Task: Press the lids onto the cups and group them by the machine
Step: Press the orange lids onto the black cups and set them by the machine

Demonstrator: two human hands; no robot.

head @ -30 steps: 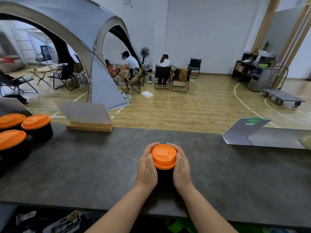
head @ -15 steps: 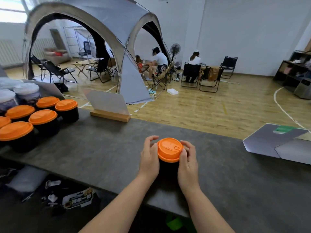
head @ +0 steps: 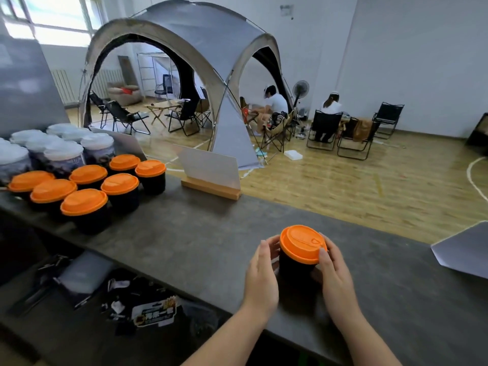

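On the matte counter (head: 184,241), hands grip a round cup (head: 294,268).

bare counter (head: 200,244) leftward, lidded cups (head: 87,191) crowding far left, card stand (head: 211,178) behind

A dark grey counter (head: 200,241) carries orange-lidded black cups (head: 87,196), white-lidded cups (head: 60,151) and a card stand (head: 211,190).

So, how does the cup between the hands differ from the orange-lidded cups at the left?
The held cup stands alone near the counter's front edge; the left cups stand packed in a cluster. The left hand and right hand grip the held cup; nothing touches the left cups. Its lid looks tilted; theirs look level. All are black cups with orange lids.
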